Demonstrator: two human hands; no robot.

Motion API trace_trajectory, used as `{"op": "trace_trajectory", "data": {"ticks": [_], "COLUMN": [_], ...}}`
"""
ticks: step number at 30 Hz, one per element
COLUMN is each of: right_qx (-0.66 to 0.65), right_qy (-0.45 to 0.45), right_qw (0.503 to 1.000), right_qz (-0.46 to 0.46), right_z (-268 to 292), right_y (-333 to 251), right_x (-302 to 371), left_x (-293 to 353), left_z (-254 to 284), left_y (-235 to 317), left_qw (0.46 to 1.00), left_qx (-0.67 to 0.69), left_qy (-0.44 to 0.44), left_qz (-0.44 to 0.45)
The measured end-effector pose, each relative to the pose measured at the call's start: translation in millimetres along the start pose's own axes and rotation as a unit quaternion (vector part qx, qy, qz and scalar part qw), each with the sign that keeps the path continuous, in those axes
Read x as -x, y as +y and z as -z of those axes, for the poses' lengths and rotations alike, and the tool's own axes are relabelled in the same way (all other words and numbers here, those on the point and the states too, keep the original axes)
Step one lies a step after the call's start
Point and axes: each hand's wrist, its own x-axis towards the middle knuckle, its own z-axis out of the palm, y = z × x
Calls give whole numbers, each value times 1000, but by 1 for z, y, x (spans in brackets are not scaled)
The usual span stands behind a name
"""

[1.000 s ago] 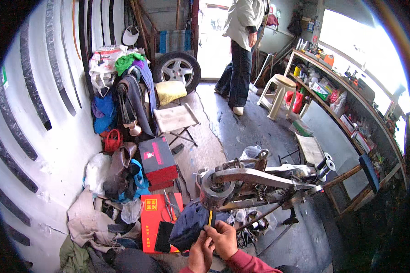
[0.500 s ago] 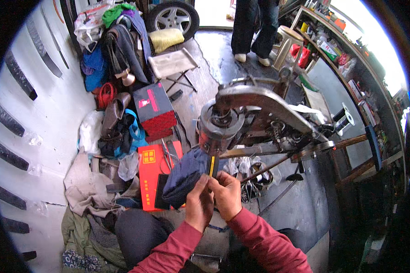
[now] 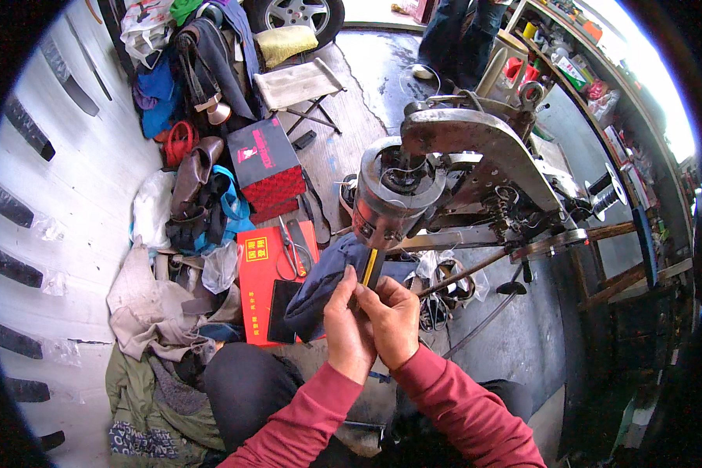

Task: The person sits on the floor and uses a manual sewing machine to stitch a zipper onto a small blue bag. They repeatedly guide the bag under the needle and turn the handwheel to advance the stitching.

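Both my hands are together in front of an old metal sewing machine (image 3: 483, 140) with a heavy round head (image 3: 386, 207). A narrow dark strip with a yellow stripe (image 3: 370, 267) runs from under that head into my fingers. My left hand (image 3: 347, 331) pinches it with the thumb laid along its left side. My right hand (image 3: 391, 316) is closed on the strip from the right, fingertips against the left hand. Navy padded cloth (image 3: 320, 288) hangs just left of the strip; whether they are joined is hidden. The strip's lower end is covered by my hands.
Left of the cloth lie a red flat box (image 3: 257, 296), scissors (image 3: 292, 246) and a black-and-red box (image 3: 265, 168). A folding stool (image 3: 300, 82) stands farther back. Clothes (image 3: 160, 304) are heaped along the left wall. A thread spool (image 3: 607, 193) sits at right; a person's legs (image 3: 460, 43) are behind.
The view has shifted, so the machine sits farther right in the picture. My hands still grip the strip, with the left thumb slightly higher along it. The person behind has changed stance.
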Motion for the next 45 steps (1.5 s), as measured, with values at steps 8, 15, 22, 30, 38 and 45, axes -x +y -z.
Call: {"op": "trace_trajectory", "data": {"ticks": [8,15,22,30,38,45], "right_qx": [30,37,54,-24,-91,288], "right_qy": [18,18,-45,50,103,71], "right_qw": [999,999,997,995,987,921], "right_qz": [22,15,25,80,80,252], "right_z": [3,4,16,65,117,94], "right_y": [8,13,3,-37,-56,-51], "right_x": [-3,-4,-5,-25,-23,-11], "left_x": [3,6,7,4,6,6], "left_z": [-1,-5,0,-4,-3,-2], "left_y": [4,7,11,9,11,9], "left_qw": [1000,1000,999,999,999,999], "left_qx": [-18,-29,-47,-36,-13,-41], "left_qy": [6,5,-8,-13,-37,-14], "left_qz": [6,-7,-12,-38,-20,-30]}}
